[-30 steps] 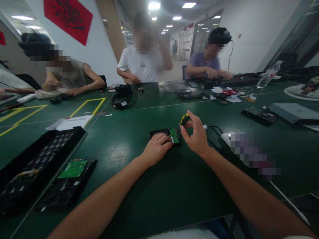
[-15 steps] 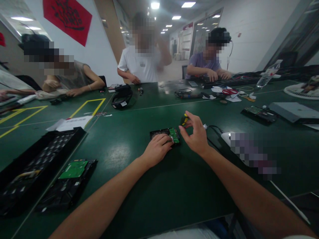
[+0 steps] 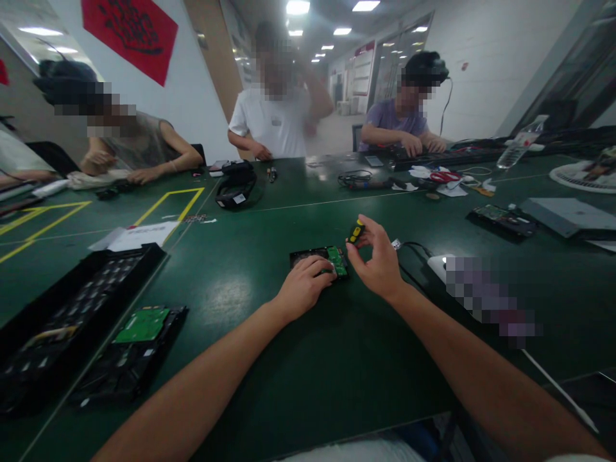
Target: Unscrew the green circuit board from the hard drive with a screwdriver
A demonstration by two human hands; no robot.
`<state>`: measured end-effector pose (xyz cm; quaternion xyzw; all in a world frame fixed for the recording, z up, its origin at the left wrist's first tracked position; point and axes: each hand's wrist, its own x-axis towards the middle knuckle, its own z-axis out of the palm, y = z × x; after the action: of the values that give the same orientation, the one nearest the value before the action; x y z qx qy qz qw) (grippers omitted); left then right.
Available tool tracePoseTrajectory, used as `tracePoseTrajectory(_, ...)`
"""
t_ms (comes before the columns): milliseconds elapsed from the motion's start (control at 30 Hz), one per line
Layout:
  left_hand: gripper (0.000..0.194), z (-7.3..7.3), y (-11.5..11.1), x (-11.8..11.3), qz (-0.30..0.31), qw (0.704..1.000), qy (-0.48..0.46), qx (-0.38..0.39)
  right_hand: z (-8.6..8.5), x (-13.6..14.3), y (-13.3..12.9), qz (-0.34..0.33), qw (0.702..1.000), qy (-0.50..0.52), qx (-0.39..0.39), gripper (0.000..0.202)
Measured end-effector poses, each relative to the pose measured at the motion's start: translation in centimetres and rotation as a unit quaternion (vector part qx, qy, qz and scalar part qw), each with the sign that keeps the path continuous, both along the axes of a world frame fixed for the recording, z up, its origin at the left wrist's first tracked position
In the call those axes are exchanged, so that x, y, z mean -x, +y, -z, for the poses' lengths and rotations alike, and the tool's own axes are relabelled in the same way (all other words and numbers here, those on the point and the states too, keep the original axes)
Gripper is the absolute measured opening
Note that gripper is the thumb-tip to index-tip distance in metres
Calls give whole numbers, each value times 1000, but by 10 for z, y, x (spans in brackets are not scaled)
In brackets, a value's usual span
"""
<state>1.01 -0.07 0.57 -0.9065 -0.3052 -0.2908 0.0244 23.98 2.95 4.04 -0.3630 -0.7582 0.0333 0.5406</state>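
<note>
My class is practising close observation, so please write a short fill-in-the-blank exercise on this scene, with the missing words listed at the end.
1. The right hand holds a small dark tool with bright patches of ____.
2. The left hand rests on a dark device whose visible circuit board is ____.
3. The large paper with dark writing on the wall is ____.

Missing words: yellow; green; red.

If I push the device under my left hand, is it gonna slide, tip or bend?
The device would probably slide rather than tip, since it lies flat and low on the shiny table. Its straight, boxy outline suggests it won't bend. The bare green board may be fragile.
</note>
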Motion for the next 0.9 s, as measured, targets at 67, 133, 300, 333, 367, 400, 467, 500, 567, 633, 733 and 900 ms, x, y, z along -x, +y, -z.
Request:
tracePoseTrajectory(67, 21, 1, 2, 1, 3, 1000, -3, 6, 0, 0, 0, 8, 1000, -2, -2, 65)
tracePoseTrajectory(133, 21, 2, 3, 1, 6, 1000, -7, 12, -1, 0, -1, 14, 1000, -6, -4, 64)
tracePoseTrajectory(300, 21, 2, 4, 1, 19, 999, -24, 28, -1, 0, -1, 19, 1000, -15, -4, 64)
tracePoseTrajectory(333, 22, 2, 4, 1, 20, 999, -26, 31, -2, 1, -2, 20, 1000, -15, -4, 64)
tracePoseTrajectory(367, 21, 2, 4, 2, 22, 999, -26, 34, -2, 1, -2, 22, 1000, -16, -4, 64)
tracePoseTrajectory(400, 21, 1, 4, 2, 25, 999, -27, 38, -2, 2, -2, 23, 1000, -18, -3, 64)
tracePoseTrajectory(467, 21, 1, 5, 2, 30, 998, -25, 42, -3, 3, -2, 23, 999, -22, 0, 64)
tracePoseTrajectory(500, 20, 0, 5, 3, 32, 998, -24, 43, -4, 3, -2, 22, 999, -23, 2, 64)
tracePoseTrajectory(567, 20, -1, 6, 4, 36, 998, -22, 43, -4, 3, -2, 21, 999, -25, 6, 64)
tracePoseTrajectory(633, 20, -2, 8, 5, 44, 998, -20, 43, -5, 3, -2, 23, 999, -28, 9, 64)
tracePoseTrajectory(733, 22, -3, 11, 7, 58, 997, -9, 43, -5, 2, -3, 28, 999, -28, 6, 64)
tracePoseTrajectory(900, 23, -2, 15, 10, 66, 997, 4, 32, -5, 1, -2, 36, 999, -22, -9, 64)
